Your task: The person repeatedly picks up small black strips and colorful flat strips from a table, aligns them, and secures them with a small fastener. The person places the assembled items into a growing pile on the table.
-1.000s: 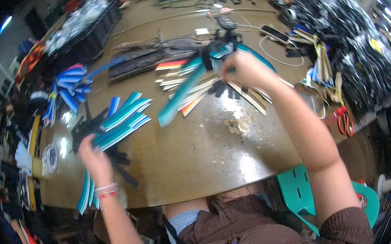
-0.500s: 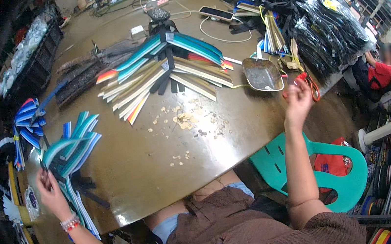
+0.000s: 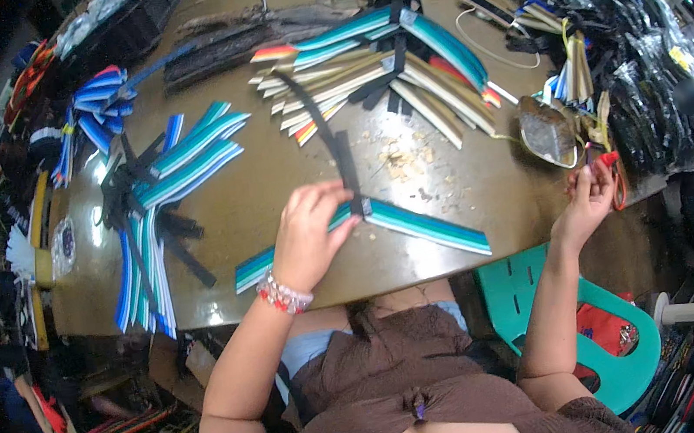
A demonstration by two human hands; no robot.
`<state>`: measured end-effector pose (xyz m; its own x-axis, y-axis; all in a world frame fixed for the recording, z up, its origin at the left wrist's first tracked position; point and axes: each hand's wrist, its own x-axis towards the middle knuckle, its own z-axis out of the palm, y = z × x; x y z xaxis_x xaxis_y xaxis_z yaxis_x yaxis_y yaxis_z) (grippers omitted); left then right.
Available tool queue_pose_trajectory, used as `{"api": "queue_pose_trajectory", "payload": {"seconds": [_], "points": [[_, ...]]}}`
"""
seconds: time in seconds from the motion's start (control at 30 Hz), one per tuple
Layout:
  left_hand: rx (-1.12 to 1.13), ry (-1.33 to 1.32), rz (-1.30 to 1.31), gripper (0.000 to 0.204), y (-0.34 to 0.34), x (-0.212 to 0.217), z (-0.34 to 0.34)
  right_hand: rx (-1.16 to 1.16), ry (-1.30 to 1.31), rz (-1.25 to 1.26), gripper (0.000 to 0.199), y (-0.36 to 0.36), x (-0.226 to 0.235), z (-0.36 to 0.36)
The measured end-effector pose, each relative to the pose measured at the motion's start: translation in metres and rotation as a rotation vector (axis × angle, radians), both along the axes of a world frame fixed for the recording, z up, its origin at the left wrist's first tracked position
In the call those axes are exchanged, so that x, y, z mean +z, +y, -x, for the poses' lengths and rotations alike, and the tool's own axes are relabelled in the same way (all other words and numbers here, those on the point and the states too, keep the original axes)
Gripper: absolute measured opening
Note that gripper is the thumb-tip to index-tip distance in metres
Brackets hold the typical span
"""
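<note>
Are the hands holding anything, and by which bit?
The left hand holds the teal striped strap near its middle, by the black band. The right hand is at a red object; whether gripping, I can't tell.

Striped band (image 3: 427,226): lengthwise teal and white. Beyond the band I observe a strip pile (image 3: 355,79): tan, cream, teal. Left of the band, strip bundle (image 3: 190,156): teal, blue, white. Right of the band, chair (image 3: 521,290): solid green.

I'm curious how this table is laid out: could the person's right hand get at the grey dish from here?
Probably yes: the right hand is close to the near end of the grey dish, and nothing visible seems to block the way.
</note>
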<state>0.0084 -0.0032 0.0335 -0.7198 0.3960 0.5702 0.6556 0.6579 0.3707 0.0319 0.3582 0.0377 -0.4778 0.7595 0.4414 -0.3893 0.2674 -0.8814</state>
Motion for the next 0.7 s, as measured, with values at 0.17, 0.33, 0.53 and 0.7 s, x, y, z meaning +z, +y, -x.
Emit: {"api": "queue_pose_trajectory", "payload": {"seconds": [0.17,0.33,0.53,0.7], "points": [[0.057,-0.481,-0.174,0.040,-0.002,-0.011,0.011,0.573,-0.206,-0.051,0.012,-0.112,0.005,0.002],[0.028,-0.442,-0.105,0.022,-0.001,-0.023,0.023,0.744,-0.365,-0.019,0.011,-0.183,-0.020,0.025],[0.045,-0.344,-0.205,0.008,-0.001,-0.042,0.023,0.595,-0.407,-0.467,0.009,-0.190,-0.036,0.024],[0.135,-0.210,-0.177,0.007,-0.005,-0.029,0.024,0.630,-0.469,-0.395,0.010,-0.193,-0.039,0.026]]}}
